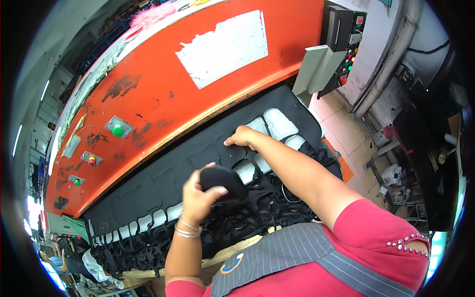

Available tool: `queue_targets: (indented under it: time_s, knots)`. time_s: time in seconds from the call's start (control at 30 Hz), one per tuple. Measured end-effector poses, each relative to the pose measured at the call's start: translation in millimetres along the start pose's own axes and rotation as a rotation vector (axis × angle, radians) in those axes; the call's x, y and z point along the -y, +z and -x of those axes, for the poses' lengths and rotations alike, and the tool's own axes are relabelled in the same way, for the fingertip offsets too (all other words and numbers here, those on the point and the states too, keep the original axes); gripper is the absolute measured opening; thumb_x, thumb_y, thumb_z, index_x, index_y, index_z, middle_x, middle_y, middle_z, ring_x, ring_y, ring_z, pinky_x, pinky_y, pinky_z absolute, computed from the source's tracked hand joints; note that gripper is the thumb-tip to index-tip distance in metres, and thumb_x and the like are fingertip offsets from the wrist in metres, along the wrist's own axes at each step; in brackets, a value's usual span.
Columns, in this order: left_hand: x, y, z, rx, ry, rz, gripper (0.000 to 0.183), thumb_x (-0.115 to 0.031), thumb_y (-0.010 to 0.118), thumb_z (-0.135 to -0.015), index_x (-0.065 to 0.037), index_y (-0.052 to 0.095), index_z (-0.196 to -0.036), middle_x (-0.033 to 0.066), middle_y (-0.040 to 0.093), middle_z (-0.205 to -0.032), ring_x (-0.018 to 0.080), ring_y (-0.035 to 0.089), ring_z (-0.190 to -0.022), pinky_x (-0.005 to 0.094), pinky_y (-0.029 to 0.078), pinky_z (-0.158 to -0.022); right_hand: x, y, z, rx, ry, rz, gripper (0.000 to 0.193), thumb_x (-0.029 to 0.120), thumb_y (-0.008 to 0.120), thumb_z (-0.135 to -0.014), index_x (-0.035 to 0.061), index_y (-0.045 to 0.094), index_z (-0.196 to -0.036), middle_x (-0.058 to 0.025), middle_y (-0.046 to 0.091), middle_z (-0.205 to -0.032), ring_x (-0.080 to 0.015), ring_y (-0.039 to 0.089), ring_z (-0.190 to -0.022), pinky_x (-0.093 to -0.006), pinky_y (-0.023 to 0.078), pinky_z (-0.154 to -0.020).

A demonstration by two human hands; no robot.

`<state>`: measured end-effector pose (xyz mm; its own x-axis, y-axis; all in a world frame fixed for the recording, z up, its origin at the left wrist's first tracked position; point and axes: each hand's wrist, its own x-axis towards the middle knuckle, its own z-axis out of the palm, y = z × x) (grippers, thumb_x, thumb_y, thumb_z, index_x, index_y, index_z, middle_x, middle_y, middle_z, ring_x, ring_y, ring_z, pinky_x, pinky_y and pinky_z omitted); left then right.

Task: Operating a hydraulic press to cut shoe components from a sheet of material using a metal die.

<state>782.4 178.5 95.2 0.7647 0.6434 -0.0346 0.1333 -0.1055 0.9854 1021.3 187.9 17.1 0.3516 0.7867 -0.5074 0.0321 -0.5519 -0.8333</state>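
A long black sheet (148,180), padded or foam-like, lies under an orange press, scored with rounded cut outlines. Raised in front of it, my left hand (195,198) grips a rounded black cut piece (225,182), thumb across its face; whether it is one piece or a stack cannot be made out. My right hand (243,137) reaches farther over the sheet, its fingers curled down and closed at the edge of another black cut piece (233,153). The fingertips are partly hidden. Beside it, rounded openings show a whitish surface (280,123).
Tangled black offcut strips (267,203) hang along the near edge. The orange press body (158,99) rises beyond, with a green button (118,130) and a red one (92,161). A pale metal bracket (319,69) stands far right. Another person (57,260) is at the lower left.
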Motion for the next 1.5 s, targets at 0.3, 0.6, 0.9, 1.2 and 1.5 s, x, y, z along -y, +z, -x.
queue_targets:
  time_s: [0.3,0.6,0.9,1.2,1.5]
  knots:
    - [62,-14,-81,0.05,-0.087,0.432,0.042,-0.008,0.073,-0.081,-0.001,0.058,-0.119,0.0065,0.063,-0.114,0.0184,0.059,-0.104,0.0325,0.044,-0.096,-49,11,-19,0.441,-0.181,-0.788,0.043,-0.005,0.057,-0.081,-0.0007,0.053,-0.123,-0.0187,0.061,-0.116,-0.0285,0.063,-0.102,-0.0411,0.052,-0.088]
    - [63,42,-47,-0.054,0.439,-0.728,0.02,-0.006,0.074,-0.07,-0.009,0.067,-0.088,0.0114,0.067,-0.092,0.0334,0.063,-0.09,0.0387,0.05,-0.083,-60,5,-4,0.296,-0.002,-0.811,0.058,0.057,0.062,-0.085,0.0058,0.061,-0.112,-0.0064,0.065,-0.088,-0.0191,0.063,-0.077,-0.0337,0.052,-0.075]
    - [4,-43,26,0.18,0.565,-0.837,0.059,0.006,0.063,-0.061,-0.013,0.061,-0.118,0.0065,0.064,-0.086,0.0269,0.062,-0.083,0.0408,0.051,-0.074,-1,74,13,-0.525,-0.492,0.255,0.073,0.036,0.071,-0.078,-0.0072,0.044,-0.131,-0.0266,0.047,-0.132,-0.0429,0.04,-0.126,-0.0436,0.036,-0.105]
    - [39,-121,-28,0.383,0.616,-1.66,0.013,-0.011,0.058,-0.075,-0.017,0.067,-0.068,-0.0021,0.059,-0.087,0.0149,0.056,-0.097,0.0475,0.026,-0.114,22,110,1,0.128,0.113,-0.507,0.041,0.045,0.058,-0.089,0.0037,0.061,-0.092,-0.0053,0.056,-0.079,-0.017,0.05,-0.065,-0.031,0.036,-0.054]
    - [61,-94,-52,0.314,0.643,-1.604,0.024,-0.012,0.051,-0.085,-0.017,0.062,-0.105,-0.0015,0.059,-0.085,0.0162,0.061,-0.083,0.0457,0.028,-0.113,-18,114,-9,0.253,0.081,-0.677,0.076,0.072,0.037,-0.089,0.0069,0.044,-0.128,-0.0153,0.064,-0.086,-0.0242,0.058,-0.07,-0.0372,0.042,-0.068]
